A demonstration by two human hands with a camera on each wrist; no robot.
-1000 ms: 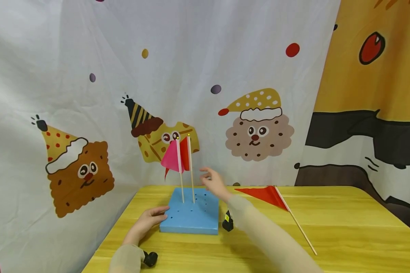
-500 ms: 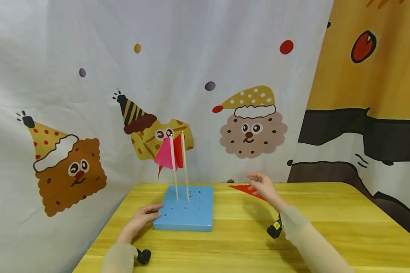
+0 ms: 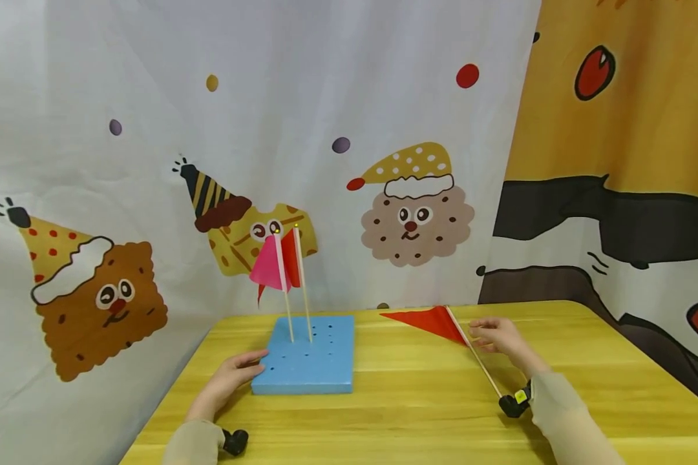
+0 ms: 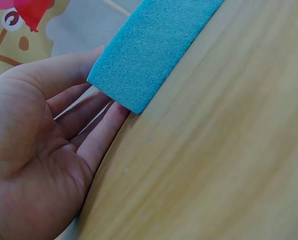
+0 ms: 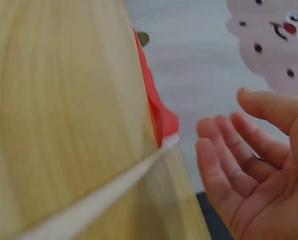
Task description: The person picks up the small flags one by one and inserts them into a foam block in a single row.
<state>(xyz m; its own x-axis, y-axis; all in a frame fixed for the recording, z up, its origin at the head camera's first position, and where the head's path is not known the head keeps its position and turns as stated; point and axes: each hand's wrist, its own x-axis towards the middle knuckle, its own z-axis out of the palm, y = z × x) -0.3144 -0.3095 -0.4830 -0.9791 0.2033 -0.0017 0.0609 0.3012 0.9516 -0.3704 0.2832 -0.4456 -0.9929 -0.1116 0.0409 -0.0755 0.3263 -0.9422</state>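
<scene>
My left hand (image 3: pixel 228 380) rests against the left side of a blue foam block (image 3: pixel 308 376), its fingers fairly straight. In the left wrist view, the thumb and fingertips meet the block's end (image 4: pixel 144 60) near the wooden table. Two flags stand upright in the block on thin sticks: a pink one (image 3: pixel 267 266) and a red one (image 3: pixel 291 259). Another red flag (image 3: pixel 429 321) lies on the table to the right. My right hand (image 3: pixel 503 340) hovers beside its stick (image 3: pixel 484 367), fingers loosely bent with nothing between them; the right wrist view shows a gap from the stick.
Several small holes dot the block's top. The wooden table (image 3: pixel 407 413) ends at a cartoon-printed cloth (image 3: pixel 302 77) hanging behind and to the left. A black wrist camera (image 3: pixel 513 404) overlaps the lying stick's lower end in the head view.
My right hand has moved from beside the standing flags across to the right, down beside the lying flag's stick. My left hand stays at the block. The head view has shifted slightly rightward.
</scene>
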